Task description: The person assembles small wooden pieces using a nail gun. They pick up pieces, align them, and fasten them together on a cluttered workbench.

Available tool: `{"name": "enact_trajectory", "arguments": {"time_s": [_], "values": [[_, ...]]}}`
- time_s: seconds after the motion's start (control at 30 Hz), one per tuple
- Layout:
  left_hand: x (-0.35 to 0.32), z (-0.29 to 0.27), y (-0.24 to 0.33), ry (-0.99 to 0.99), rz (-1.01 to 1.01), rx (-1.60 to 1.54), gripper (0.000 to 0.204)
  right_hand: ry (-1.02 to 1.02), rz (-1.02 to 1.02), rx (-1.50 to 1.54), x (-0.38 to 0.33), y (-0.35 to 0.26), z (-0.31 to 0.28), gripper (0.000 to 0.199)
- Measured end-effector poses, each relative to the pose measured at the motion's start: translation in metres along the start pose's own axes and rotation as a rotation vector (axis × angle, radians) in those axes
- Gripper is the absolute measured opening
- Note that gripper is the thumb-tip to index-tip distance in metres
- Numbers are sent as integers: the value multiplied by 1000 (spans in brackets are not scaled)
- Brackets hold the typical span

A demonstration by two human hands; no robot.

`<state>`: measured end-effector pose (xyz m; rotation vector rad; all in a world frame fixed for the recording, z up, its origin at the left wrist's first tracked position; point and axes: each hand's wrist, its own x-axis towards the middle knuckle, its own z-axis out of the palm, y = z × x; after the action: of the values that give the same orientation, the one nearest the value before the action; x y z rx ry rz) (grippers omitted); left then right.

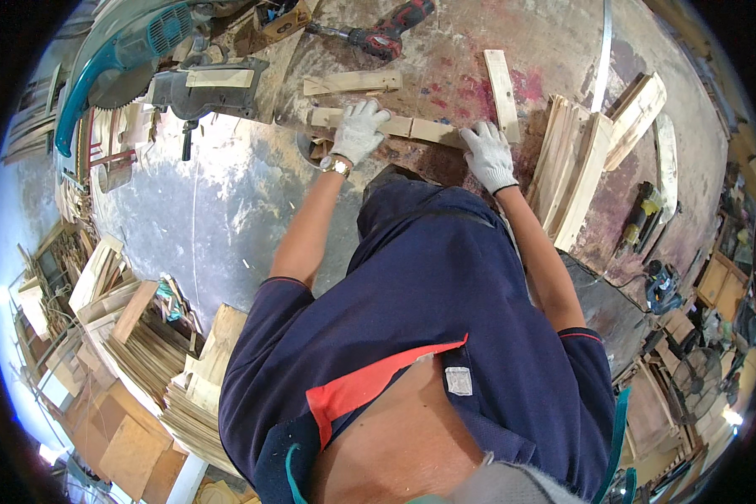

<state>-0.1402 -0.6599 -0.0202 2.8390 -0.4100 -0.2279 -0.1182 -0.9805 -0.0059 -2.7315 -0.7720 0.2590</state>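
Observation:
Two short wooden strips lie end to end near the front edge of the workbench, meeting at a narrow seam. My left hand point(361, 133), in a white knit glove, has its fingers curled over the left wooden strip point(398, 126). Gripping the outer end of the right wooden strip point(435, 133) is my right hand point(489, 156), gloved the same way. Both thumbs are hard to make out. Behind the left strip lies a loose wooden strip point(353, 81). Another loose piece point(501, 94) points away from me, just beyond my right hand.
A red and black cordless drill point(381, 37) lies at the back of the workbench point(554, 34). A teal miter saw point(134, 50) stands at the far left. Stacked boards point(568, 160) sit right of my right hand, with a yellow-black tool point(643, 212) beyond. More boards point(147, 340) are piled lower left.

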Motion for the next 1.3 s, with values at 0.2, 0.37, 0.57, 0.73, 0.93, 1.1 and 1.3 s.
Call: {"name": "enact_trajectory", "arguments": {"time_s": [0.2, 0.37, 0.57, 0.73, 0.93, 1.1, 1.3], "values": [[6, 16, 17, 33, 1, -18, 50, -31, -36, -19, 13, 1, -4, 43], [13, 25, 19, 24, 19, -102, 49, -35, -37, -29, 11, 8, -2, 40], [15, 39, 13, 64, -31, -179, 54, -26, -63, -42, 12, 12, -4, 41], [17, 42, 9, 69, 51, -209, 53, -25, -124, -60, 23, 17, -3, 40], [17, 37, 16, 94, 74, -179, 54, -33, -148, -25, 28, 22, -3, 37], [15, 38, 16, 94, 92, -148, 54, -70, -154, -14, 30, 23, -6, 36], [20, 44, 13, 64, 138, 6, 54, -7, -100, 53, 27, 23, 0, 23]]}}
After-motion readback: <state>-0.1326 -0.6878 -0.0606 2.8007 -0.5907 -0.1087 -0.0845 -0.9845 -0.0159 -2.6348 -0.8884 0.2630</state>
